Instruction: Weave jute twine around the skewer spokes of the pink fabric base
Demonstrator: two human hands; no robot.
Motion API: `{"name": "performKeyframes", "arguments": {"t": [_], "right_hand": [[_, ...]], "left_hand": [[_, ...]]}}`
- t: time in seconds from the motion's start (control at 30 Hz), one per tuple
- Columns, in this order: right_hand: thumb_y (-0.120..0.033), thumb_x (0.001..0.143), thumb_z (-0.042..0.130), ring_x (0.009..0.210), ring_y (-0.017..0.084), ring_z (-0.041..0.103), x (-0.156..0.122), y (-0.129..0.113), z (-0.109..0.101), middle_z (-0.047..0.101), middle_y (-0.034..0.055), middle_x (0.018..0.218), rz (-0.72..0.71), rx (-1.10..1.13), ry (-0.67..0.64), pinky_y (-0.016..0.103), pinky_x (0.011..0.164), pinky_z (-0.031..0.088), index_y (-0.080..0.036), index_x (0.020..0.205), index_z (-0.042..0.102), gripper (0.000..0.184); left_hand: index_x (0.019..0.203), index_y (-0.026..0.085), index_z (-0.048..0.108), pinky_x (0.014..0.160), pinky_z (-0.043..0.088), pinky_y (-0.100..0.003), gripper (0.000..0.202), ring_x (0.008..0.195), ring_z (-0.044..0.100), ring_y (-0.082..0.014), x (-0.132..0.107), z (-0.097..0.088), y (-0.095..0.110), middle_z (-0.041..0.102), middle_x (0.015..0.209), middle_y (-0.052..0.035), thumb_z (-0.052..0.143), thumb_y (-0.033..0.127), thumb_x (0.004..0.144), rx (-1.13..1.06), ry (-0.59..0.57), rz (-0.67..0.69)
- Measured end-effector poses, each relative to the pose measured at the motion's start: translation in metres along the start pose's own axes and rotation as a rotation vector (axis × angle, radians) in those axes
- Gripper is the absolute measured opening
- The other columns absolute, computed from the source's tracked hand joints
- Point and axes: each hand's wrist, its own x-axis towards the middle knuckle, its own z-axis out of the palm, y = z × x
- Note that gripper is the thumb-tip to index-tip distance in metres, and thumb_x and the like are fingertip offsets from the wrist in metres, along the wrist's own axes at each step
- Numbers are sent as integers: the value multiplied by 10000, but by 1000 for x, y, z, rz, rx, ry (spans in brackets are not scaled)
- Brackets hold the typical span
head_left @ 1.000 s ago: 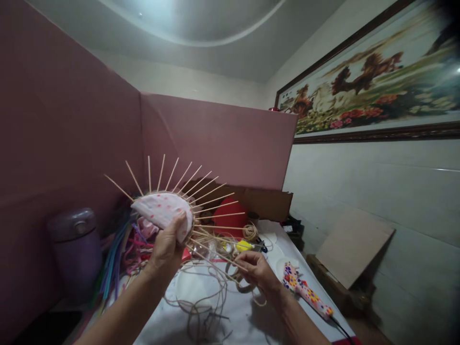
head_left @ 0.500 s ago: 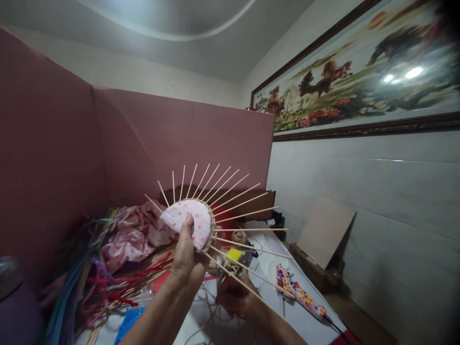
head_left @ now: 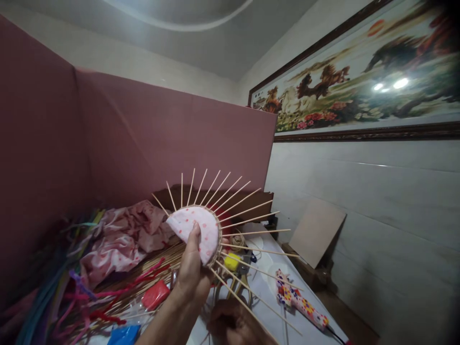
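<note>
My left hand (head_left: 194, 268) grips a half-round panel (head_left: 190, 220) covered in white cloth with red-pink dots, its thumb pressed on the face. Thin wooden sticks (head_left: 247, 218) fan out from the panel's curved edge, which is bound with cord. Lower down, my right hand (head_left: 230, 321) is curled closed in shadow beneath the lowest sticks; whatever its fingers hold is hidden. Just beyond it lie gold-handled scissors (head_left: 246, 287), apart from the hand, beside a yellow packet (head_left: 232, 261).
A flowered glue gun (head_left: 300, 299) with a black cord lies at the right. Behind the sticks sits a twine ball (head_left: 237, 241). Dotted pink cloth (head_left: 132, 225), pipe cleaners (head_left: 104, 314), a red packet (head_left: 155, 294) and a blue packet (head_left: 124, 334) crowd the left.
My right hand has drawn back from the scissors toward me, and the scissors now lie more in view. The panel, still in my left hand, sits slightly lower and further right in view.
</note>
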Motion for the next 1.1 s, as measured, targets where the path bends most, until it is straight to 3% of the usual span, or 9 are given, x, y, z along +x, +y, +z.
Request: {"name": "performKeyframes", "arguments": {"t": [0.07, 0.3, 0.47, 0.63, 0.83, 1.1], "right_hand": [[-207, 697, 557, 613, 130, 535, 2, 8, 1, 617, 6, 637, -31, -63, 54, 211, 578, 427, -196, 701, 682, 125], [-242, 720, 546, 570, 105, 517, 8, 3, 5, 606, -16, 587, -220, -165, 34, 204, 602, 416, -205, 667, 644, 118], [-280, 771, 504, 551, 103, 486, 4, -5, 9, 562, -15, 568, -158, -84, 17, 193, 540, 379, -195, 688, 592, 148], [-358, 820, 472, 545, 90, 446, 4, -11, 5, 494, -15, 596, -61, 205, -16, 198, 526, 339, -173, 663, 486, 243], [-430, 791, 513, 440, 55, 268, 8, -2, -2, 317, -71, 518, -18, 437, 151, 186, 418, 218, -172, 751, 476, 263], [-422, 770, 545, 480, 66, 266, 6, -8, -17, 313, -61, 531, -32, 420, 359, 191, 431, 223, -172, 674, 439, 288]], "left_hand": [[821, 124, 607, 464, 514, -253, 214, 498, 624, -169, 3, 0, 3, 656, 567, -62, 520, 316, 785, -24, 18, 45], [845, 119, 597, 490, 523, -227, 174, 515, 630, -145, 4, 2, 11, 668, 615, -50, 492, 254, 810, -87, 23, 154], [846, 106, 596, 495, 527, -225, 170, 522, 631, -145, 7, 0, 18, 663, 604, -51, 495, 238, 809, -123, 20, 203], [867, 123, 590, 459, 510, -212, 128, 499, 614, -127, 16, -7, 29, 669, 651, -35, 570, 140, 742, -144, 32, 236], [862, 98, 589, 396, 474, -220, 158, 448, 590, -136, 22, -11, 41, 656, 617, -46, 593, 142, 711, -9, 57, 252], [789, 107, 605, 423, 495, -214, 148, 491, 613, -145, 31, -17, 50, 649, 594, -21, 643, 173, 662, 32, 42, 382]]}}
